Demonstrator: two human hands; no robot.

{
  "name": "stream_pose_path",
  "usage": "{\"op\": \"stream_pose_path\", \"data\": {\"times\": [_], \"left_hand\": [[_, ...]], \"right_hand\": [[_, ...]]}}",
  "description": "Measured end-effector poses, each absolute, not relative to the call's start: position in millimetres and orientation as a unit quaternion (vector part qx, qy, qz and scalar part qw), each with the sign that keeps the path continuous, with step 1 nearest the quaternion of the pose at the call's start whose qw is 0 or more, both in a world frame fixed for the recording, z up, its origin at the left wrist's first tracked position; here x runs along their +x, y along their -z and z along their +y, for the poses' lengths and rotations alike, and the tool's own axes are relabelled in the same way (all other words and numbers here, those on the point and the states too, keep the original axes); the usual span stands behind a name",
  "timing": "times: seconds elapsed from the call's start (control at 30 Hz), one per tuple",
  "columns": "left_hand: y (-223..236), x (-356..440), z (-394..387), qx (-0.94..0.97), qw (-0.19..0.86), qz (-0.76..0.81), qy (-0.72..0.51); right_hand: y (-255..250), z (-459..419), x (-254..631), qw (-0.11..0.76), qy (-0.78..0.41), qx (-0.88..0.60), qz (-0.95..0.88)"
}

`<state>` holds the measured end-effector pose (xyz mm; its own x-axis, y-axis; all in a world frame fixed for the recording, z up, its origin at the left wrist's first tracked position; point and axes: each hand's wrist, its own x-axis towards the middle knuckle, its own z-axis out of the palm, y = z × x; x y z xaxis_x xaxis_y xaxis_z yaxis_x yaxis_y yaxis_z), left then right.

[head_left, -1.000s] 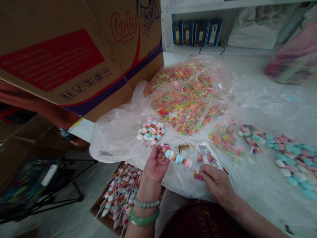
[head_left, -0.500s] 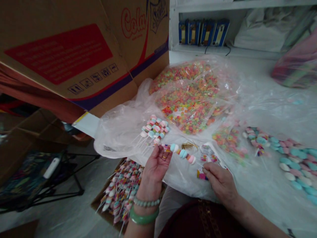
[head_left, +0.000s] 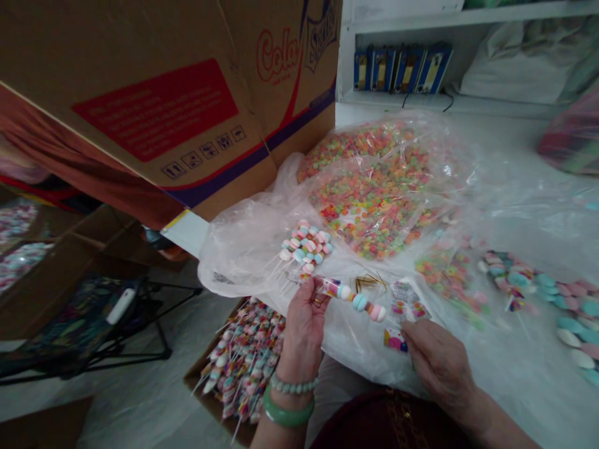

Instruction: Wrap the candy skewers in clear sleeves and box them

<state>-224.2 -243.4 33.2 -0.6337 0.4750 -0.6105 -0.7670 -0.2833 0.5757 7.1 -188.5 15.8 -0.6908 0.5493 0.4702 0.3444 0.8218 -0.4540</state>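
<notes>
My left hand (head_left: 306,315) is closed, palm partly up, around one end of a candy skewer (head_left: 360,302). The skewer carries white, blue, brown and pink candies, with a printed label and clear wrapping near my fingers. My right hand (head_left: 437,355) is pinched, fingertips together; what they grip is too small to make out. Beside its fingertips lies a small printed card or wrapper (head_left: 395,340), and just beyond are clear printed bags (head_left: 408,299). Some gold twist ties (head_left: 370,282) lie past the skewer. A bunch of candy skewers (head_left: 306,245) rests on the plastic behind my left hand.
A large cardboard carton (head_left: 196,93) stands at the left back. Beside it lies a clear bag of small ring candies (head_left: 374,187). Loose candies (head_left: 571,299) are spread at right. Below the table edge, a box of finished skewers (head_left: 248,355) sits near a folding chair (head_left: 93,318).
The view has swung a little left, so everything sits farther right. The skewer in my left hand now shows more of its printed label. My right hand has drawn slightly right and nearer.
</notes>
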Motion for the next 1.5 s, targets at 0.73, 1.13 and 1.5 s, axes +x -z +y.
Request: {"op": "stream_pose_path", "data": {"times": [0.73,1.13,1.5], "left_hand": [[-17.9,-203.9,-241.1,-0.023,0.505,0.458,-0.731],[-17.7,-197.1,-240.1,-0.033,0.502,0.411,-0.760],[-13.9,-192.0,-241.5,-0.048,0.510,0.493,-0.703]], "right_hand": [[-25.5,-191.4,-13.5,0.106,-0.458,-0.402,-0.786],[-13.6,-193.6,-20.4,0.012,-0.901,-0.339,-0.270],[-15.0,-191.4,-19.1,0.123,-0.397,-0.422,-0.806]]}}
